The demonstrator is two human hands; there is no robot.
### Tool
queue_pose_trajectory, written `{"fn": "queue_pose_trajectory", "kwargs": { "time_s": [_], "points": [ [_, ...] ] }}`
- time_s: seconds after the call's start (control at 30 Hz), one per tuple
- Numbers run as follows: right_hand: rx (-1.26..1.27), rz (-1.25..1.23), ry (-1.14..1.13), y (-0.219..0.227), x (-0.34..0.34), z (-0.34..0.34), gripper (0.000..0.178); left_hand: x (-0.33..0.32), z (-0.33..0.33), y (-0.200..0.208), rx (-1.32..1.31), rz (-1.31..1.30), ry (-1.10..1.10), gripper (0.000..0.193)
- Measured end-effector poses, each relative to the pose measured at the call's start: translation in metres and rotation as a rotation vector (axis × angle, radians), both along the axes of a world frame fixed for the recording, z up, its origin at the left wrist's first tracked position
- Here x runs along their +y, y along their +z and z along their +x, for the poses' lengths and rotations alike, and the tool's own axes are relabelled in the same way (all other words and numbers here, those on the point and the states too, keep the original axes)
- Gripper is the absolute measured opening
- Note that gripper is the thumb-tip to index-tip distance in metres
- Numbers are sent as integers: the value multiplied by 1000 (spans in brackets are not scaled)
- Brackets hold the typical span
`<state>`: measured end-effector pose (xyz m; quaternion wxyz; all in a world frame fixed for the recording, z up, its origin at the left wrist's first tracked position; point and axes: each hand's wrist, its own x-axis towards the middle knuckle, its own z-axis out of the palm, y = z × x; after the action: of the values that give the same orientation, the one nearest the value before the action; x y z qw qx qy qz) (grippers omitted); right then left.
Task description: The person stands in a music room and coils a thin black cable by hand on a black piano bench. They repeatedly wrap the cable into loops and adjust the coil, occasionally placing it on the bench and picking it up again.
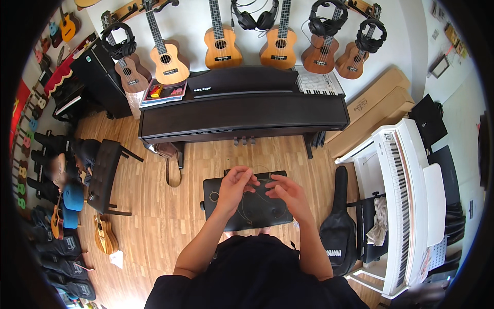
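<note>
Thin string (249,222) hangs in loose loops between the hands, above the black worktop (211,209); the left hand (240,186) pinches it, the right hand's (284,191) grip I cannot tell. Seemingly partway: this string is spread out, the small coil (214,196) at left wound.

The person wears a dark short-sleeved T-shirt (257,273) (black or very deep navy; the exact shade is hard to tell), its loose sleeves (167,291) leaving the forearms (206,233) bare. The left hand (236,186) and right hand (289,193) are ungloved.
</note>
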<state>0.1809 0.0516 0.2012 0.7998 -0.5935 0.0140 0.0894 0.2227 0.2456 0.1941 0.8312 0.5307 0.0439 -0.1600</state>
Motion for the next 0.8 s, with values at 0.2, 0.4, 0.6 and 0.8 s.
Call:
{"fn": "queue_pose_trajectory", "kwargs": {
  "time_s": [0.2, 0.4, 0.6, 0.8],
  "points": [
    [110, 79, -76, -29, -11, 1, 25, -31, -1, 2, -10, 72, -129, 30],
    [199, 218, -150, -37, -32, 5, 23, -47, -2, 4, 16, 141, -189, 35],
    [290, 327, -146, -45, -52, 9, 24, -60, -6, -3, -10, 197, -233, 39],
    [315, 166, -49, -41, -68, 12, 26, -61, -10, -5, 63, 275, -235, 29]
  ]
}}
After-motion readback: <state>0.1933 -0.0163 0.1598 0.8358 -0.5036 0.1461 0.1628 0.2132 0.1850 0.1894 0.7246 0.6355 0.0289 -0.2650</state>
